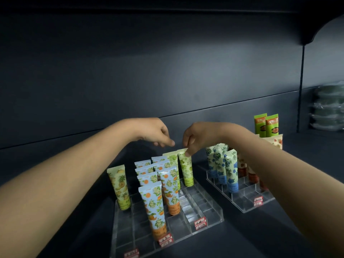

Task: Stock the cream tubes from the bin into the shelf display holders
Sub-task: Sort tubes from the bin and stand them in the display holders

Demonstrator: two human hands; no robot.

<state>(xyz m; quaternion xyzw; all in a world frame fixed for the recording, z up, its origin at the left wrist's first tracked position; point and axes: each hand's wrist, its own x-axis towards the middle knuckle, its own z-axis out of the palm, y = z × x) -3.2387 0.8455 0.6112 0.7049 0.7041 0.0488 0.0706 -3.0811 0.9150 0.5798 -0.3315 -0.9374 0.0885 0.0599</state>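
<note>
**Q:** Where did the lime-print tube stand, and what held it?
**A:** It stood upright, cap down, in a rear cell of the near acrylic holder, toward the holder's 1 o'clock. The right hand reached down over it. Its thumb and fingers were pinching the tube's crimped top edge.

**Q:** And the left hand?
**A:** It hovered at 9 o'clock of the right hand, near but apart from it, above the tubes. Its fingers were curled against the thumb, clenched with nothing seen in them.

**Q:** What else did the near holder carry?
**A:** A second lime-print tube stood just beside the held one, at its 9 o'clock. Orange-blossom tubes filled two columns running toward 6 o'clock. One pineapple-print tube stood alone in the column at 9 o'clock. Red price tags sat on the front edge.

**Q:** And beyond it?
**A:** A second acrylic holder lay at 3 o'clock, apart from the first, on the same dark shelf. It carried blue-flower tubes. More tubes beside them were partly hidden by the right forearm. Two tall green-and-orange tubes rose at the second holder's 1 o'clock. Blurred wrapped green stacks lay farther off at 2 o'clock.
</note>
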